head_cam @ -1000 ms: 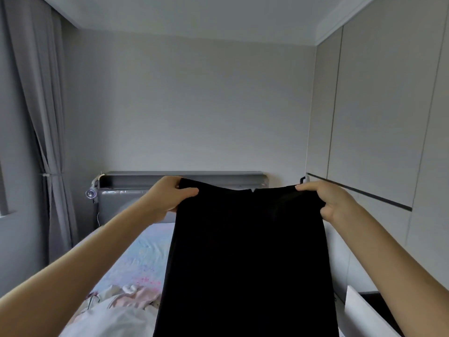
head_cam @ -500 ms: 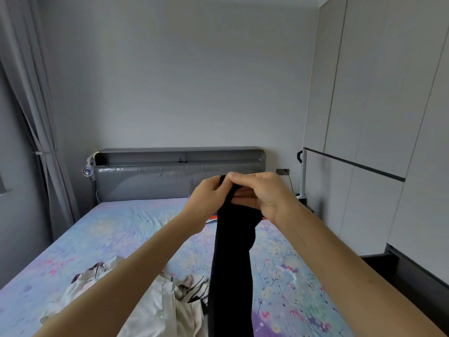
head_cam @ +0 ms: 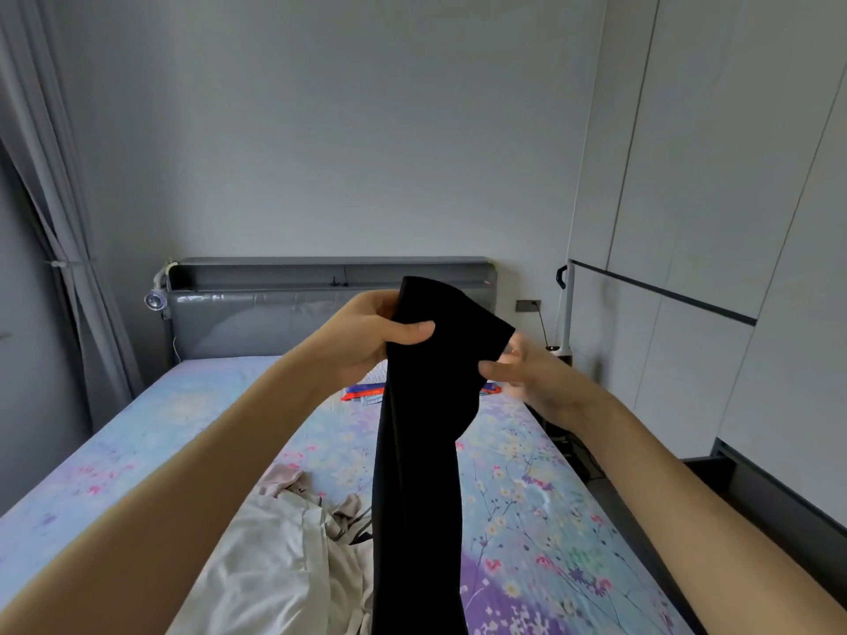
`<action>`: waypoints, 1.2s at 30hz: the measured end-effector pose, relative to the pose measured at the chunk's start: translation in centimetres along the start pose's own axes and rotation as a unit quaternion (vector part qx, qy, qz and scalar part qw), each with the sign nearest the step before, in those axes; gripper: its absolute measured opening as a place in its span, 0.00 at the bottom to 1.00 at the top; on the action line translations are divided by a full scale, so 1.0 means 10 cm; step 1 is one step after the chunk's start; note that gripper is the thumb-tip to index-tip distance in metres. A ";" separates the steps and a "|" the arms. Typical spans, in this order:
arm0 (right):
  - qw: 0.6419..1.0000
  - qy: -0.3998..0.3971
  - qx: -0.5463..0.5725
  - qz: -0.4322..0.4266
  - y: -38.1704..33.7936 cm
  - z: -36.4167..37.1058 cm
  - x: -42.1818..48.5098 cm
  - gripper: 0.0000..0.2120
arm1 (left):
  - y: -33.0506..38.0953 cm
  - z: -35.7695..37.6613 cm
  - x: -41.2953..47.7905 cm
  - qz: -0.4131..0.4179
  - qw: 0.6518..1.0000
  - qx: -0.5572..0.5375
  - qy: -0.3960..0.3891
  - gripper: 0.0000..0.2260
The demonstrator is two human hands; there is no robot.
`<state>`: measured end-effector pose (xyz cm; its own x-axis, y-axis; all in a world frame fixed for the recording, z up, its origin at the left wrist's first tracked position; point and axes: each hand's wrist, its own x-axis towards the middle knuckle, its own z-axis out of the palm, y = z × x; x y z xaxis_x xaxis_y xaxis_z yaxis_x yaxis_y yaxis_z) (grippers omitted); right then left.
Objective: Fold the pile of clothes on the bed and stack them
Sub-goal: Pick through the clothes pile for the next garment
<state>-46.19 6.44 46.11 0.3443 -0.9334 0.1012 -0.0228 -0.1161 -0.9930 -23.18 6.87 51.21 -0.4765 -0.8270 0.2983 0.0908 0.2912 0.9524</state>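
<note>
Left hand point(head_cam: 366, 336) alone grips black garment point(head_cam: 417, 451); right hand point(head_cam: 536, 382) released, fingers now loose.

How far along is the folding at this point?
Done: no finished stack is clearly visible; a flat red-and-blue item lies far up the bed, and I cannot tell what it is. In hand: the left hand grips the black garment at its top, and it hangs in a narrow strip; the blurred right hand is beside it. Left: the pale crumpled clothes lie unfolded.
</note>
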 end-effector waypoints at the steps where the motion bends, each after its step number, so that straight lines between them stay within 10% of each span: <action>1: 0.999 -0.029 0.041 -0.001 0.06 -0.04 0.02 0.49 | 0.05 -0.01 0.02 0.004 1.000 -0.008 -0.010 0.11; 7: 0.989 0.065 0.112 -0.067 -0.47 -0.04 -0.09 0.16 | 0.38 -0.16 0.17 0.028 0.996 0.071 -0.047 0.12; 18: 0.916 0.179 -0.275 -0.231 -1.83 -0.08 -0.39 0.12 | 1.09 -0.28 0.54 0.093 0.984 0.147 -0.038 0.33; 22: 0.910 0.213 -0.248 -0.255 -2.10 -0.32 -0.33 0.15 | 1.47 -0.19 0.86 0.104 0.987 0.122 -0.019 0.20; 30: 0.959 0.209 -0.168 0.089 -1.00 -1.25 0.88 0.23 | 0.03 -0.16 2.18 -0.089 0.973 0.213 0.016 0.07; 36: 0.935 0.321 -0.120 -0.090 -0.64 -1.65 1.66 0.06 | -0.36 -0.23 2.94 0.039 0.957 0.248 0.144 0.10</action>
<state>-55.84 -13.90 55.18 -0.2700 -0.8936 0.3584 -0.2556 -0.2924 -0.9215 -35.50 -19.64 56.69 -0.2171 -0.8709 0.4409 -0.3446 0.4910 0.8001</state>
